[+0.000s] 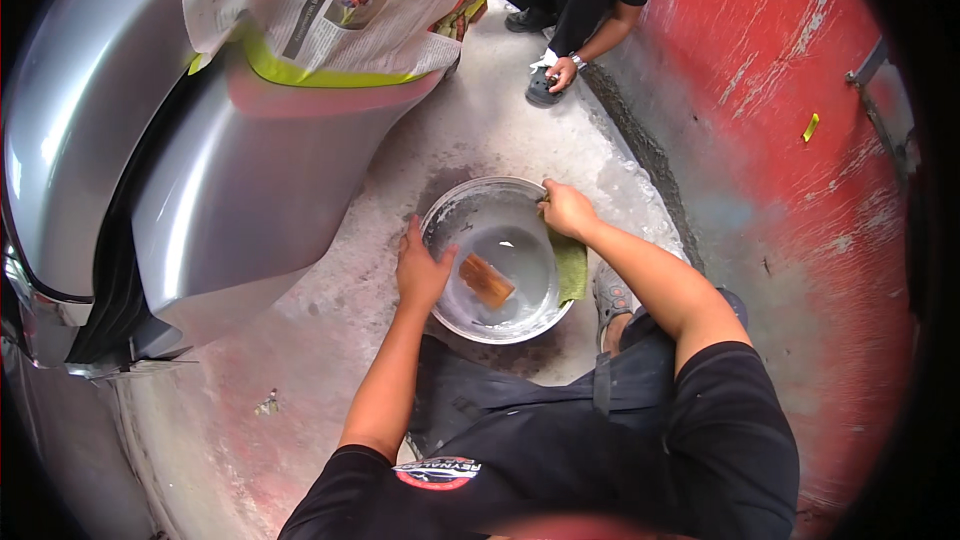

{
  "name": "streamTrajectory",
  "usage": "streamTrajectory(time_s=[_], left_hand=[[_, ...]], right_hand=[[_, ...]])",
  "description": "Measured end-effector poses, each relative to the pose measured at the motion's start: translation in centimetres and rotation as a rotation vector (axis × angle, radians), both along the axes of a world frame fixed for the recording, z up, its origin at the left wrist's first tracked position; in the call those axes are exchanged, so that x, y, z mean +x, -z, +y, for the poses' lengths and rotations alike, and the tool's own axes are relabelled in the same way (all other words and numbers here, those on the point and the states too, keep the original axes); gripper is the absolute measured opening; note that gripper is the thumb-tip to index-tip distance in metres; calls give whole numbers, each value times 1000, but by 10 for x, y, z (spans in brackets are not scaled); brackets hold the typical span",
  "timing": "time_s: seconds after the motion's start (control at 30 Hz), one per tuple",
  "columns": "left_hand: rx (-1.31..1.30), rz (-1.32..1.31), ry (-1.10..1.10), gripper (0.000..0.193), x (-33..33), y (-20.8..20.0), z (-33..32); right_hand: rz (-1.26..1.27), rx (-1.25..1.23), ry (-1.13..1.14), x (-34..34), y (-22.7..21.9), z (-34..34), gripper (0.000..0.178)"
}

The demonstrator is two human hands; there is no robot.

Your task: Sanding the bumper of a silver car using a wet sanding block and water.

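Note:
A round metal basin (448, 208) of cloudy water stands on the floor in front of me. My left hand (420, 265) grips its left rim, fingers outside and thumb over the edge. At the far right of the rim, my right hand (567, 210) is closed on the edge. A green cloth (572, 267) hangs over the right rim, just below my right hand; whether the hand also touches it I cannot tell. In the water sits a brown-orange block (486, 281), perhaps a sponge, apart from both hands.
Silver car body panels (250, 180) rise on the left, with newspaper (300, 0) and lime-green tape over their upper part. A crouching person's hand (563, 73) is near their shoe ahead. A red scuffed surface (760, 160) with a yellow scrap (811, 127) lies right.

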State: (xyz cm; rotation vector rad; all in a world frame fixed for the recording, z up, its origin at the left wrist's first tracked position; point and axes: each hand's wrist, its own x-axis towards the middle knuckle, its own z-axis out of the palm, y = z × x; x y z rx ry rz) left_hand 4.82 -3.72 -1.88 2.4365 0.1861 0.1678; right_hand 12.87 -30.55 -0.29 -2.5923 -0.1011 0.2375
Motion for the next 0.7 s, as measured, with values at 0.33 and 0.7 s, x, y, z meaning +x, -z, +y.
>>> streamTrajectory(time_s=[0.33,0.7], left_hand=[[-126,-108,-16,79,-1,20,12],[-103,-48,31,73,-1,3,4]], right_hand=[[-14,2,-25,3,20,2,36],[-15,63,4,-1,14,-2,23]])
